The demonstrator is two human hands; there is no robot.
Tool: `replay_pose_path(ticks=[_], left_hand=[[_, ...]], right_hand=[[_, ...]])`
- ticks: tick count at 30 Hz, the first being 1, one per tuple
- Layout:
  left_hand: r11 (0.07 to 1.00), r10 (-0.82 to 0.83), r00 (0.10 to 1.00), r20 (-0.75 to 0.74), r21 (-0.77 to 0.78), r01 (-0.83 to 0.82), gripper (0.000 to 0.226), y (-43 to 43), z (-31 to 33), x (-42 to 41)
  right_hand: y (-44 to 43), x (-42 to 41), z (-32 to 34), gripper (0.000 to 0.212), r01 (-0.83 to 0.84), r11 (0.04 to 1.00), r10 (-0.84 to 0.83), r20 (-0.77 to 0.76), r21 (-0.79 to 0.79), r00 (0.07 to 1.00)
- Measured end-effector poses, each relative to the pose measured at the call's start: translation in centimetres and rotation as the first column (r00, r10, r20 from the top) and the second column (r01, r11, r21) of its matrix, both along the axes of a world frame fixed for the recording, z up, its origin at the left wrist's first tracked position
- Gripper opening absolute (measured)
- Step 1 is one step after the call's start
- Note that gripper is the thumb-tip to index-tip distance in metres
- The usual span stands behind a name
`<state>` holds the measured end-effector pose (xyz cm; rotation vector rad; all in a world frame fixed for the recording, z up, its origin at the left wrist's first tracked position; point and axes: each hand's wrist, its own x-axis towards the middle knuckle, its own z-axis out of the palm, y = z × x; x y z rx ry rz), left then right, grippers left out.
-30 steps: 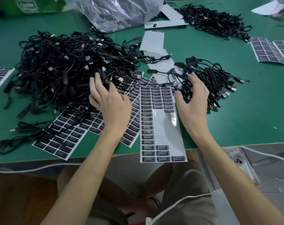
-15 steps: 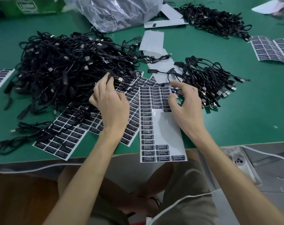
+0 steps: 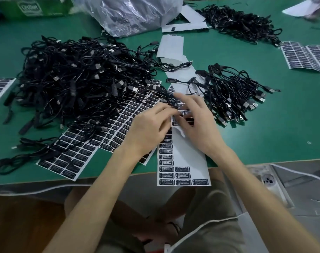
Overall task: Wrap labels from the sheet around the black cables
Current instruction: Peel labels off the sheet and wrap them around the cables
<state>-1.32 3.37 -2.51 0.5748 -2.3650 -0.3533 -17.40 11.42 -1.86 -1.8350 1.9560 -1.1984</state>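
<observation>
the left hand point(image 3: 148, 130) and the right hand point(image 3: 197, 125) meet over the upper end of the label sheet point(image 3: 186, 157), a narrow strip that lies lengthwise away from the person, its near end hanging over the edge of the desk point(image 3: 265, 136). one black cable point(image 3: 167, 96) trails out of the big heap of cables point(image 3: 78, 79) on the left and runs down and to the right, across the strip's long axis, ending at the left fingertips, which look pinched together on it. the right hand arches over the rows of labels just beside that end, fingers bent, thumb tucked below. whether it has a label lifted or only touches the sheet i cannot tell, as motion blur smears both sets of fingertips and the hands cover the rows they work on. the next label seems to lie directly under the right hand, with the cable on the left hand's side, so the right is likely the one to peel and bring it across. a smaller bundle point(image 3: 232, 92) lies to the right, a second sheet point(image 3: 73, 154) partly under the heap.
</observation>
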Motion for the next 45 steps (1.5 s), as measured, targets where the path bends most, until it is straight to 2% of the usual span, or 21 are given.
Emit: replay_pose_path(ticks=[5,8,12,14,19,22,25,27,31,36,40,42,45], left_hand=[[0.997,-0.021,0.999,-0.036,0.079,0.024,0.023,0.3,0.5,0.1],[0.984,0.017,0.999,-0.035,0.175,-0.011,0.029,0.2,0.5,0.1],[0.954,0.049,0.993,-0.111,0.298,-0.014,0.038,-0.3,0.1,0.1],[0.948,0.049,0.992,-0.112,0.318,-0.011,0.034,-0.7,-0.1,0.1],[0.974,0.024,0.99,-0.139,0.225,0.008,0.019,-1.4,-0.2,0.1],[0.979,0.045,0.984,-0.173,0.201,-0.009,0.017,-1.5,-0.1,0.2],[0.945,0.036,0.973,-0.228,0.323,0.041,0.012,-1.3,0.2,0.3],[0.925,0.018,0.962,-0.273,0.369,0.087,0.001,-1.1,0.3,0.4],[0.909,0.096,0.934,-0.345,0.412,0.059,0.007,-0.8,0.5,0.6],[0.972,0.131,0.983,-0.125,0.213,-0.102,0.016,-1.0,0.2,0.1],[0.96,0.221,0.974,0.048,0.168,-0.226,0.02,-1.0,0.1,0.0],[0.953,0.243,0.968,0.063,0.173,-0.25,0.021,-1.0,0.1,0.0],[0.925,0.245,0.969,-0.02,0.304,-0.227,0.023,-1.1,0.2,0.0]], right_hand=[[0.0,0.1,-0.3,0.018,-0.011,1.0,0.011,-0.071,0.004,0.997],[0.0,0.1,-0.2,0.017,-0.018,1.0,0.017,-0.069,-0.011,0.997],[0.1,0.1,0.0,0.011,-0.084,0.996,0.082,-0.07,-0.019,0.994],[0.1,0.1,0.0,0.011,-0.097,0.995,0.096,-0.063,-0.019,0.993],[-0.1,-0.2,-0.3,0.009,-0.131,0.991,0.132,-0.077,0.012,0.988],[-0.3,-0.3,-0.5,0.022,-0.122,0.99,0.126,-0.068,0.07,0.99],[-0.5,-0.3,-0.9,0.033,-0.095,0.991,0.102,-0.079,0.09,0.992],[-0.6,-0.4,-1.0,0.028,-0.075,0.992,0.084,-0.089,0.098,0.992],[-0.7,-0.4,-1.3,0.026,-0.024,0.992,0.041,-0.133,0.127,0.99],[-0.8,-0.3,-1.5,0.047,0.016,0.989,0.017,-0.219,0.15,0.976],[-1.0,-0.4,-1.7,0.053,0.031,0.987,0.004,-0.218,0.158,0.976],[-1.0,-0.4,-1.7,0.052,0.034,0.988,-0.002,-0.211,0.151,0.977],[-1.0,-0.3,-1.8,0.045,0.04,0.991,-0.01,-0.218,0.13,0.976]])
